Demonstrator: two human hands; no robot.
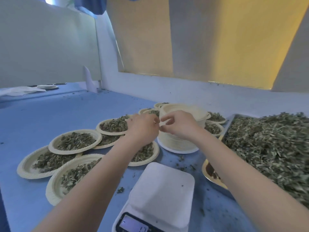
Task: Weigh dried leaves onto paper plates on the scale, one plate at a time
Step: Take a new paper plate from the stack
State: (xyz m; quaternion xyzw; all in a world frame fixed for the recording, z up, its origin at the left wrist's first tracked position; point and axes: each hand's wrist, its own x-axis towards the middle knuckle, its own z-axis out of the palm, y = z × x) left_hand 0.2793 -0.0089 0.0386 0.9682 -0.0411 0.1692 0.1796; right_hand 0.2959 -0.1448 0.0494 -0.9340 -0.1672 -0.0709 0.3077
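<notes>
Head view looks down on a blue worktop [41, 121] where both hands meet at the near rim of a tall stack of empty paper plates [177, 141]. The left hand [142, 128] has its fingers curled in at the rim of the top plate, and the right hand [180, 124] pinches that same rim between thumb and fingers, lifting its edge slightly. Just in front of the stack, nearer the person, sits a white scale [160, 195] with its platform bare and its display lit; the digits are too blurred to read. To the left and behind the stack lie many filled plates [75, 141] of dried leaves, several overlapping one another. On the right, a metal tray [224, 131] is heaped with loose dried leaves [270, 148]. Between the tray and the scale, a yellowish dish [207, 174] is partly hidden under the right forearm. Leaf crumbs are scattered over the worktop.
</notes>
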